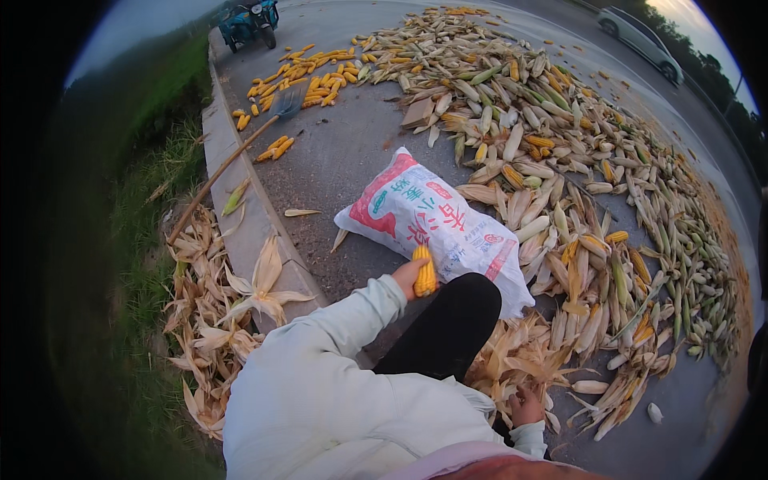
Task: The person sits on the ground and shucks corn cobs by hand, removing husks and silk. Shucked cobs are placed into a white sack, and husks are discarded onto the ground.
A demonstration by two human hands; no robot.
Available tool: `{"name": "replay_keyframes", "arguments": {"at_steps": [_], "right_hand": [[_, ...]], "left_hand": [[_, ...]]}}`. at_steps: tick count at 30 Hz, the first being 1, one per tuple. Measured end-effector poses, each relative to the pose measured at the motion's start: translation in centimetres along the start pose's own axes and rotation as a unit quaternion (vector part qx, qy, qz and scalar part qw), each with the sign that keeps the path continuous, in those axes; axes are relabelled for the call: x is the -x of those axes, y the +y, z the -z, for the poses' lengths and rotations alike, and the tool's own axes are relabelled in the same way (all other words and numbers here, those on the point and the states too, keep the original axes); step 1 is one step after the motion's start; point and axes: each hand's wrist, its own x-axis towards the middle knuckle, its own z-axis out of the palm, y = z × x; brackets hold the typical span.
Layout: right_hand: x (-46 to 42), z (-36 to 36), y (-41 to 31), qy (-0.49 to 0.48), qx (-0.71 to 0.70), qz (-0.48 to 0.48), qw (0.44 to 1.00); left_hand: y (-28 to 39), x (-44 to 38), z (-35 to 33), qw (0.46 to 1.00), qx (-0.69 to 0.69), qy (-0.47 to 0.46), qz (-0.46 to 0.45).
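My left hand (410,277) is closed around a husked yellow corn cob (425,273), held upright beside my knee. Behind the cob lies a full white woven sack (444,222) with red printing. Low at the right, my right hand (527,407) touches dry corn husks (516,366); whether its fingers grip any is unclear. A large heap of corn in husks (540,132) spreads from the back to the right side. Bare yellow cobs (318,75) lie in a loose pile on the pavement at the back left.
A fork-like shovel (288,102) with a wooden handle rests across the concrete kerb (231,150). Husks (198,300) and grass (144,270) border the kerb's left side. A blue three-wheeler (249,25) stands far back. A light-coloured car (641,42) is on the road at right.
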Motion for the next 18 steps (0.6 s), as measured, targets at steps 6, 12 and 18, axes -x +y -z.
{"name": "replay_keyframes", "arguments": {"at_steps": [6,12,18], "right_hand": [[0.6,-2.3,5.2,-0.041,0.038,-0.015,0.998],[-1.7,-2.1,4.2,-0.038,0.051,-0.020,0.998],[-7.2,-1.3,2.9,-0.008,-0.049,-0.042,0.998]], "left_hand": [[10.4,-2.7,8.2,0.992,-0.056,0.106,0.048],[32.2,0.6,-12.0,0.860,0.008,0.004,-0.511],[7.2,5.8,-24.0,0.866,-0.291,-0.338,-0.228]]}}
